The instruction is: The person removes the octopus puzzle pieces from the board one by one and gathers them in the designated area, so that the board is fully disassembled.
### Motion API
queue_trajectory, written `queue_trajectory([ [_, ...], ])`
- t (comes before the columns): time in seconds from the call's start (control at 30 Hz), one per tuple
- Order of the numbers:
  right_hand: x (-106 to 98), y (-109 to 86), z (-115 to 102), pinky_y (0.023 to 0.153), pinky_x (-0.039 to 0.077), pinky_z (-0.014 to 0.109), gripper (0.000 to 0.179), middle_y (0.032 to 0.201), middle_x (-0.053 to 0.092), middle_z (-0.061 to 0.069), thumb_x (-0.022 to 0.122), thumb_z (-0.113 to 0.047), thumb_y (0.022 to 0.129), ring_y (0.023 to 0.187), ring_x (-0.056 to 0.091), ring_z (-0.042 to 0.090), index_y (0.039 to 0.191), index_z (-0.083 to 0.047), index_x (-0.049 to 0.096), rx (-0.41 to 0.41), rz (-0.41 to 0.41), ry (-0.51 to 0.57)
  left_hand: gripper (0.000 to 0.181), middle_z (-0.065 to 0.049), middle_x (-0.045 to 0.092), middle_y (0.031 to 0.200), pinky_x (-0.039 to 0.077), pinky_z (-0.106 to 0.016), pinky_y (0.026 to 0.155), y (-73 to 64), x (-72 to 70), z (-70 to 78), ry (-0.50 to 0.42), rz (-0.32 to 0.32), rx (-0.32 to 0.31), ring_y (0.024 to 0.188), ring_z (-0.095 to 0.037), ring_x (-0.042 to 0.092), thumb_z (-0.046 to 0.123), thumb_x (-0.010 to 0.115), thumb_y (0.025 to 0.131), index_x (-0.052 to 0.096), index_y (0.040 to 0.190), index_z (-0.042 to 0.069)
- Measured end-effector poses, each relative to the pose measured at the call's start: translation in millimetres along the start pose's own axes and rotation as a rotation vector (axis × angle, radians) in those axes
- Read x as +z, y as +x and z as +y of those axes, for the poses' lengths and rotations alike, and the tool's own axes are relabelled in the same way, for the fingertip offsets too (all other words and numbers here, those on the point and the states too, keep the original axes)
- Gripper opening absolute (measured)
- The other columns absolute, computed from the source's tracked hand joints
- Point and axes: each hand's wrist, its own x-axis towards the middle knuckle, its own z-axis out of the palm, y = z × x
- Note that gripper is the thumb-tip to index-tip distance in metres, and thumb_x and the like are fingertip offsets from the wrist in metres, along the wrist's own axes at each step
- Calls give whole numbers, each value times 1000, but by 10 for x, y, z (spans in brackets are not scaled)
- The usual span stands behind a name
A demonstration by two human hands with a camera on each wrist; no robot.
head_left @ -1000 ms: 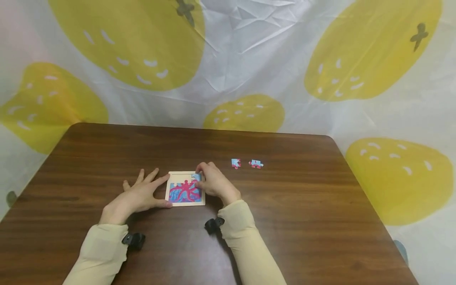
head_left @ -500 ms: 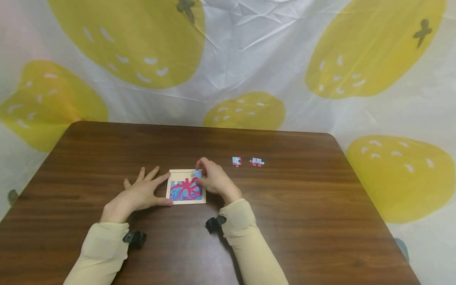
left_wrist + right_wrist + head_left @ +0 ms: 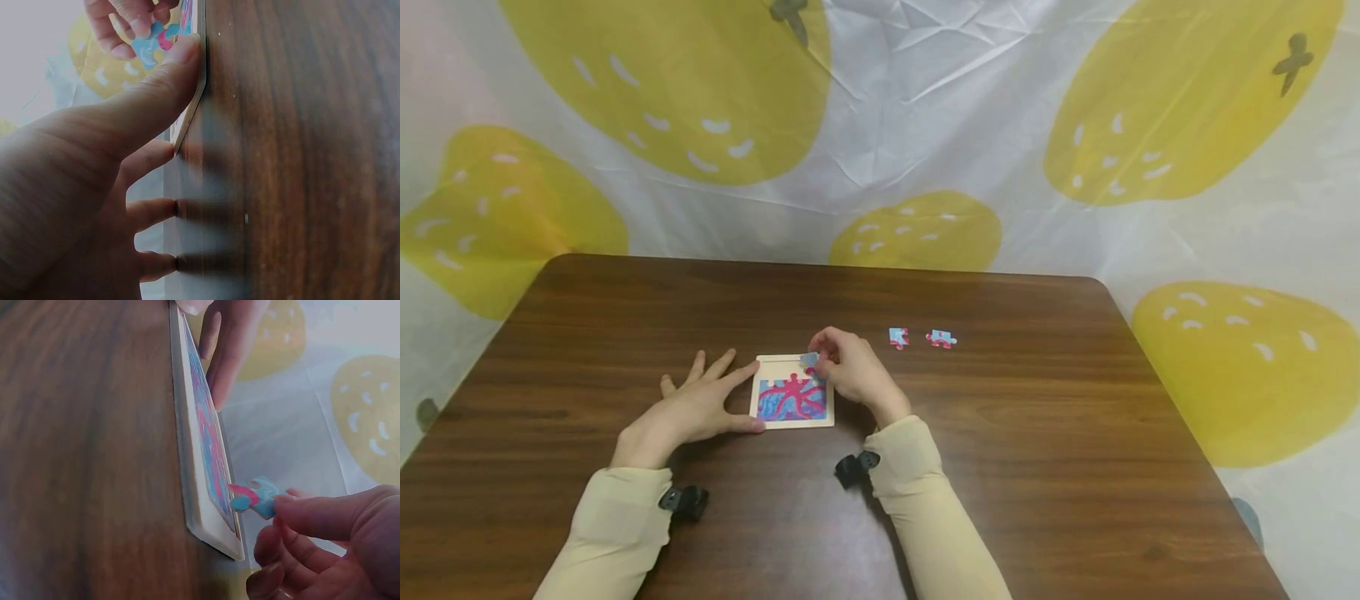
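A small wooden jigsaw tray (image 3: 797,424) lies on the table, its lower part filled with a pink octopus on blue. The upper strip shows bare wood. My left hand (image 3: 688,410) is spread at the tray's left side, thumb on the near corner and index finger at the far corner; the other fingertips rest on the tabletop. With thumb and fingers, my right hand (image 3: 859,373) pinches a blue and pink puzzle piece (image 3: 265,499) over the tray's far right corner. In the right wrist view the piece is tilted and raised off the tray.
Two loose puzzle pieces, one (image 3: 898,337) nearer the tray and another (image 3: 941,338) farther right, lie beyond my right hand. The brown wooden table (image 3: 1037,433) ends at a white curtain (image 3: 880,150) with yellow fruit shapes.
The right hand has lifted the puzzle piece from the tray's far right corner and shifted slightly away from me. The left hand has stayed at the tray's left side.
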Motion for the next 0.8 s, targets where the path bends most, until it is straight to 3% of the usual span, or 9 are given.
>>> queue_trajectory([
  [0.43,-217,-41,-38,57,44,26,16,84,58,2,66,-7,93,71,55,15,108,-12,64,24,84,169,102,-26,11,159,-2,-84,94,12,11,-20,11,-5,-3,139,-58,-3,70,67,76,30,155,16],
  [0.63,-424,-86,-34,65,50,29,18,84,59,6,65,-2,92,74,58,22,109,-9,66,28,134,270,101,-26,11,159,-3,-83,94,-3,10,-33,4,-7,-1,140,-58,-4,68,68,77,30,155,16],
  [0.8,-602,-141,12,77,53,47,19,85,59,8,64,1,92,84,60,42,109,-6,66,57,192,389,101,-26,11,159,-3,-83,93,-16,5,-29,2,-3,2,140,-58,-4,68,68,77,30,155,16],
])
